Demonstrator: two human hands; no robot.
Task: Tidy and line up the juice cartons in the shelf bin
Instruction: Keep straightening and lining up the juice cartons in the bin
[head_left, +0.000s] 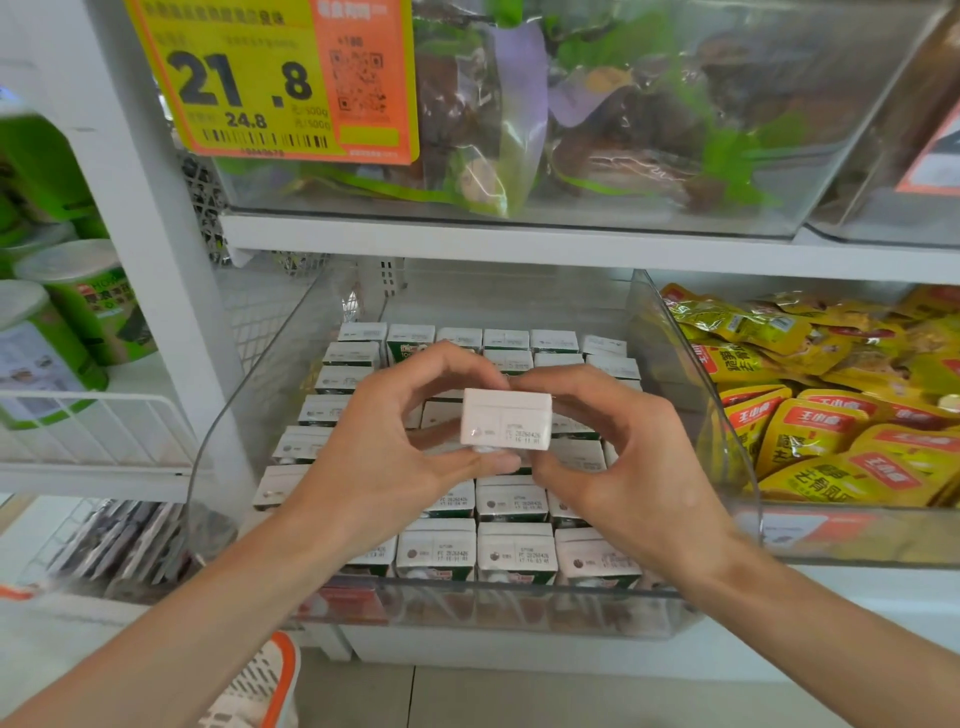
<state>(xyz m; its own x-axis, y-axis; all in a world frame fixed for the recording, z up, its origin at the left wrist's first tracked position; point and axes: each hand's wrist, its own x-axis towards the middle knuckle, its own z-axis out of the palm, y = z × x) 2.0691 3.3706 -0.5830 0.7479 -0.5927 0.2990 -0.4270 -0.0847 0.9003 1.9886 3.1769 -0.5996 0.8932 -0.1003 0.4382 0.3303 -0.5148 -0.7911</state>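
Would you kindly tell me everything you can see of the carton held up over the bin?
The held carton is a small white box, apparently paperboard, its top facing the camera with a faint printed date code and a small mark. It is level, raised above the rows of cartons in the clear bin. The left hand and right hand both pinch it, thumbs at its near edge, fingers over its far edge.
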